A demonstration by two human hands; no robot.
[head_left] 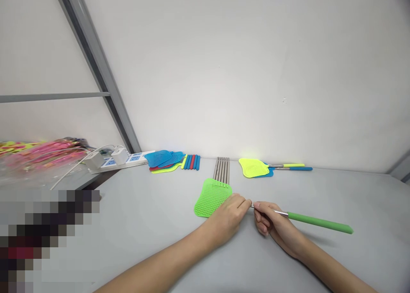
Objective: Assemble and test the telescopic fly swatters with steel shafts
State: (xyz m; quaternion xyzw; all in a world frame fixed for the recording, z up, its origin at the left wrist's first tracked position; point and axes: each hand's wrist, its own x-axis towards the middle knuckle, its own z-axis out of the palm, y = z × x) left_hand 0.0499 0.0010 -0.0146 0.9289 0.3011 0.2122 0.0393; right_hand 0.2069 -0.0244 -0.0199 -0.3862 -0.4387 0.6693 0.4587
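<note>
A green fly swatter lies across both my hands, with its perforated head (212, 198) on the left and its green handle (320, 222) pointing right. My left hand (229, 216) is closed round the neck just behind the head, and the fingers hide that part. With thumb and fingers, my right hand (275, 224) pinches the thin metal rod (281, 213) near the handle. A short bit of rod shows between the two hands. Just behind the green head, several metal rods (221, 170) lie side by side, their near ends covered by it.
Blue, red and yellow swatter heads (163, 158) are stacked at the back left, beside several coloured handles (191, 162). A yellow swatter (254, 168) overlaps a blue one (293, 168) at the back right. A power strip (134, 158) with plugs and plastic-wrapped items (48, 156) are farther left.
</note>
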